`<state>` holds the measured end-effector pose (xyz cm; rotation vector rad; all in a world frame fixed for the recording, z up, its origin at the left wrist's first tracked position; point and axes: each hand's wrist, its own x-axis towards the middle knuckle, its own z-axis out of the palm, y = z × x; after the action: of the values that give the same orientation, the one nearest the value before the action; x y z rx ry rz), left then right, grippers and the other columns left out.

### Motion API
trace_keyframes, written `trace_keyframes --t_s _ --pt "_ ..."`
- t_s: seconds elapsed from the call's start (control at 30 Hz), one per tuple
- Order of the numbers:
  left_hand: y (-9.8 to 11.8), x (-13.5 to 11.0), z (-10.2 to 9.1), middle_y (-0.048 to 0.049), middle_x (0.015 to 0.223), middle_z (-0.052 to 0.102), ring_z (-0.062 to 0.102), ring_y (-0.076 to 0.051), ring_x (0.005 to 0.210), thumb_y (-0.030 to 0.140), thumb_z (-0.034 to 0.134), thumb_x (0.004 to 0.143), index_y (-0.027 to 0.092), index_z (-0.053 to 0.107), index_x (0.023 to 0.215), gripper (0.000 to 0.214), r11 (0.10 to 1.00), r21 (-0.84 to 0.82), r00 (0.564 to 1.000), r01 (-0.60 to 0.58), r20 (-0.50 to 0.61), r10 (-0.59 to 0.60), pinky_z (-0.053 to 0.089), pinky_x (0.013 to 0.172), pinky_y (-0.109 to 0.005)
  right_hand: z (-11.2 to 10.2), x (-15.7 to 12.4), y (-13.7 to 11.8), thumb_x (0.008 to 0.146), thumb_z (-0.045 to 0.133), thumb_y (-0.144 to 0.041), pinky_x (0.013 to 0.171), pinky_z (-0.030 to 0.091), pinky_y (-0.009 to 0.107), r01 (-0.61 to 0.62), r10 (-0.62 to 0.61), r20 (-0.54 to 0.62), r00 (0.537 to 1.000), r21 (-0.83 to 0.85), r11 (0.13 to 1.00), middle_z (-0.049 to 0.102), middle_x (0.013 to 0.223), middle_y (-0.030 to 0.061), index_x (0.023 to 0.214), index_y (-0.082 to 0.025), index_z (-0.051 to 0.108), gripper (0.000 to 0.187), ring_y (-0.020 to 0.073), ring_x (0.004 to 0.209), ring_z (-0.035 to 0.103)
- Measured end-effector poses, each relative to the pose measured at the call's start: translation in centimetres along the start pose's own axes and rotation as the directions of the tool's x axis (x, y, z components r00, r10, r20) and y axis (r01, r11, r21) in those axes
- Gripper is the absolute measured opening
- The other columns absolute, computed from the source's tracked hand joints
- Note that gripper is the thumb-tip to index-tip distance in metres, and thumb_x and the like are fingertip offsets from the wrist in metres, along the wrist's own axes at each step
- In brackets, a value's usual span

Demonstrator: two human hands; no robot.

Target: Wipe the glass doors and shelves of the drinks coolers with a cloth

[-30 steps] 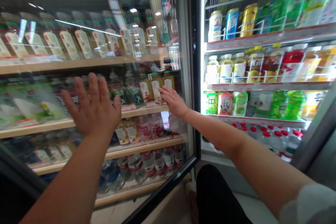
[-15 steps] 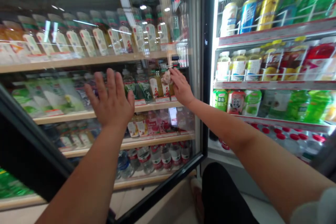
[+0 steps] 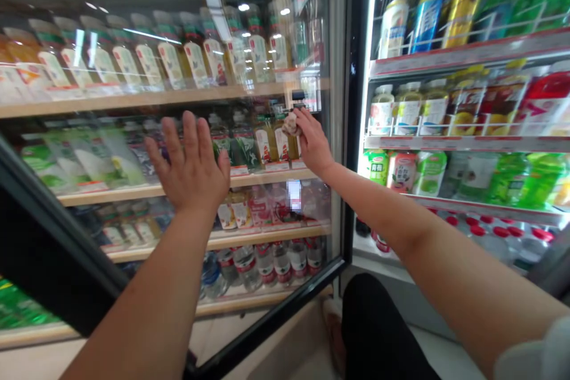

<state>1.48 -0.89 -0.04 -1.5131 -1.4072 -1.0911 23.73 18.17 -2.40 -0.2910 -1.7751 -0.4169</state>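
A glass fridge door (image 3: 267, 41) stands swung open in front of me, with shelves of bottles showing through it. My left hand (image 3: 189, 163) lies flat against the glass, fingers spread and stretched out, holding nothing. My right hand (image 3: 312, 139) is closed on a small crumpled pale wad (image 3: 291, 124), perhaps a cloth or tissue, and presses it to the glass near the door's right edge.
The open fridge (image 3: 467, 142) at the right holds shelves of cans, juice bottles, green bottles and red-capped bottles. The door's black frame (image 3: 267, 326) runs diagonally low across the view. My dark-trousered knee (image 3: 378, 332) is near the fridge's base.
My right hand rose up the glass from the lower shelf level, and the crumpled wad now shows at its fingertips. My left hand shifted slightly right. The view turned a little leftward.
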Motion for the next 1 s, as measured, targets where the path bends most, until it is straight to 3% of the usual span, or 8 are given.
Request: trace_keyframes --t_s 0.13,0.2,0.3,0.4,0.6,0.8,0.87,1.0 --pt "0.0 0.0 0.1 0.0000 0.175 0.014 0.000 -0.033 0.163 0.036 0.055 0.098 0.025 0.027 0.169 0.077 1.000 -0.020 1.000 -0.005 -0.013 0.004 -0.011 0.132 -0.067 0.3 -2.3 -1.4 0.106 0.036 -0.018 0.132 0.035 0.040 0.157 -0.162 0.152 0.975 0.039 0.987 0.061 0.150 0.0032 0.131 -0.024 0.066 0.040 0.0119 0.153 0.042" --pt "0.0 0.0 0.1 0.0021 0.175 0.016 0.000 -0.033 0.163 0.038 0.057 0.096 0.028 0.030 0.168 0.077 0.998 -0.060 1.000 0.011 -0.023 -0.012 -0.014 0.132 -0.064 0.2 -2.3 -1.4 0.106 0.035 -0.017 0.131 0.037 0.038 0.171 -0.176 0.166 0.970 0.043 0.984 0.060 0.151 0.0024 0.131 -0.025 0.065 0.040 0.0116 0.152 0.043" --pt "0.0 0.1 0.0 0.0052 0.175 0.015 -0.002 -0.030 0.162 0.040 0.057 0.094 0.031 0.031 0.168 0.078 0.995 -0.094 0.999 0.032 -0.011 -0.033 -0.016 0.132 -0.058 -0.2 -0.7 -0.1 0.104 0.029 -0.012 0.131 0.035 0.043 0.035 -0.035 0.005 0.999 0.009 0.999 0.054 0.157 0.0072 0.143 -0.020 0.056 0.048 0.0150 0.157 0.036" --pt "0.0 0.1 0.0 0.0031 0.175 0.015 -0.001 -0.032 0.163 0.039 0.057 0.095 0.028 0.031 0.168 0.078 0.996 -0.089 1.000 0.027 -0.012 -0.029 -0.016 0.132 -0.061 -0.2 -0.2 0.6 0.104 0.025 -0.012 0.132 0.034 0.049 -0.058 0.058 -0.100 0.993 0.002 0.998 0.051 0.158 0.0089 0.149 -0.020 0.050 0.052 0.0160 0.159 0.032" --pt "-0.1 0.0 0.1 0.0030 0.175 0.014 -0.002 -0.031 0.163 0.036 0.056 0.100 0.027 0.028 0.169 0.076 0.999 -0.053 1.000 0.010 -0.013 -0.010 -0.013 0.133 -0.063 0.0 -2.9 -1.2 0.105 0.037 -0.019 0.130 0.039 0.037 0.116 -0.125 0.130 0.984 0.073 0.991 0.064 0.147 0.0022 0.129 -0.025 0.067 0.038 0.0125 0.149 0.048" --pt "-0.1 0.0 0.0 -0.0005 0.175 0.012 -0.003 -0.030 0.163 0.036 0.055 0.101 0.022 0.024 0.170 0.077 1.000 0.007 1.000 0.004 0.008 -0.004 -0.011 0.133 -0.064 -0.3 -0.1 0.2 0.103 0.026 -0.012 0.134 0.029 0.050 -0.050 0.052 -0.049 0.997 0.032 0.998 0.048 0.161 0.0111 0.150 -0.017 0.047 0.052 0.0154 0.161 0.026" --pt "-0.2 0.0 0.0 -0.0004 0.175 0.011 -0.004 -0.030 0.163 0.036 0.054 0.101 0.022 0.024 0.170 0.077 1.000 0.007 1.000 -0.005 0.012 0.005 -0.011 0.133 -0.064 0.0 -0.9 -0.5 0.104 0.029 -0.013 0.134 0.028 0.048 0.012 -0.012 0.003 1.000 0.031 0.999 0.050 0.160 0.0118 0.148 -0.016 0.050 0.049 0.0152 0.161 0.025" --pt "0.1 0.0 -0.2 0.0004 0.175 0.014 -0.002 -0.031 0.163 0.038 0.055 0.099 0.022 0.028 0.169 0.077 1.000 -0.023 1.000 0.006 0.002 -0.006 -0.013 0.133 -0.063 0.3 -3.3 -2.5 0.105 0.041 -0.021 0.131 0.036 0.036 0.210 -0.223 0.199 0.954 0.081 0.974 0.062 0.149 0.0036 0.130 -0.023 0.065 0.035 0.0116 0.152 0.044"
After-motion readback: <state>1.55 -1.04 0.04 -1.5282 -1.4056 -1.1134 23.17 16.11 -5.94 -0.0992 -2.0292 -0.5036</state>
